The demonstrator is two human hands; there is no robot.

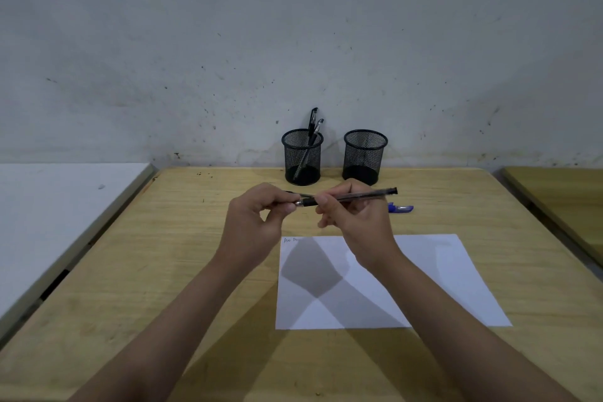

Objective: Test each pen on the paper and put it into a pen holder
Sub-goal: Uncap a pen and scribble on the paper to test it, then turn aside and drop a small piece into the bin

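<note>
Black pen held level above the surface, between the paper's far edge and the holders, tip end pointing left. Right hand curled round the barrel near the grip; left hand pinching a dark cap just at the tip, touching or nearly so, cannot tell which. Paper flat on the surface right of centre, toward the near edge, a few faint blue marks at its far left corner, crossed by arm shadows. Blue pen lying beyond the paper, partly hidden behind the right hand.

Two black mesh holders at the far edge, side by side and apart. Left holder with two black pens leaning right, clips above the rim. Right holder showing nothing through its mesh.

Light wood, scuffed. Behind, a pale grey wall, speckled and stained. White table alongside on the left, another wooden one on the right.
</note>
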